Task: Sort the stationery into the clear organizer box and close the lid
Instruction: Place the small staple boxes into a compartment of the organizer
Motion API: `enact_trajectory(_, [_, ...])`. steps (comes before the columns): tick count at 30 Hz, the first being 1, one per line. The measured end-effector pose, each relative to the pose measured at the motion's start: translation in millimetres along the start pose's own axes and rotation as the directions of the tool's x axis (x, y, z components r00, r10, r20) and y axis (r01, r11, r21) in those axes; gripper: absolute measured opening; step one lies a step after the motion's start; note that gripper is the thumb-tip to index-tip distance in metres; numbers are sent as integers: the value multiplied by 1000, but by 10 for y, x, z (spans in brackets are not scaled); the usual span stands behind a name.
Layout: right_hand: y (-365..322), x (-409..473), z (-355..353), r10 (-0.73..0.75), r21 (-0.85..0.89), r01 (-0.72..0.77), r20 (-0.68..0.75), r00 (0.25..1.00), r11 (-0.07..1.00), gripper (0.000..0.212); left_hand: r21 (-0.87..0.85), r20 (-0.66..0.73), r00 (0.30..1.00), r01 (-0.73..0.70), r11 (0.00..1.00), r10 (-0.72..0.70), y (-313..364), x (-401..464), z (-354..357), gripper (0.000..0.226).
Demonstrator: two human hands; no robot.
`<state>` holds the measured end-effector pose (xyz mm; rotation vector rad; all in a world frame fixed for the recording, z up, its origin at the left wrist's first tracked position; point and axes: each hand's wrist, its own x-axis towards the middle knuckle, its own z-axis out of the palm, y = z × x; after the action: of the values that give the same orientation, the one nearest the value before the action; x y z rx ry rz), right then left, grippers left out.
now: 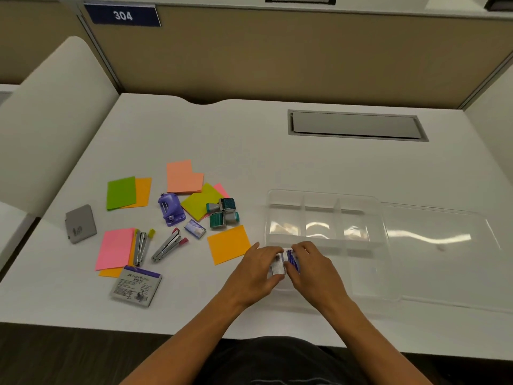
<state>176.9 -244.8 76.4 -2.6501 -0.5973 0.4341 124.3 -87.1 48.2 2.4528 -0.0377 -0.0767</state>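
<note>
Both hands, left and right, grip closed on small staple boxes over the near-left compartment of the clear organizer box; light, stiff cardboard, best pinched by its sides.

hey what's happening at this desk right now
A person is sorting stationery into a clear organizer box whose lid lies open to the right. The left hand and right hand together hold small staple boxes over the box's near left compartment. The three far compartments look empty. Still loose on the desk: sticky notes, two staplers, a purple hole punch, stamps, another small box and a Faber-Castell packet.
</note>
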Motion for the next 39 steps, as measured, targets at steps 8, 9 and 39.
enact_trajectory(8, [-105, 126, -19, 47, -117, -41, 54, 997, 992, 46, 131, 35, 999, -20, 991, 15, -23, 66, -17, 51])
enact_trajectory(9, [-110, 139, -22, 48, -127, -40, 57, 997, 991, 45, 126, 36, 999, -22, 992, 17, -27, 70, -17, 51])
enact_trajectory(39, [-453, 152, 65, -163, 6, 163, 48, 986, 987, 44, -116, -231, 940, 230, 966, -251, -503, -508, -48, 59])
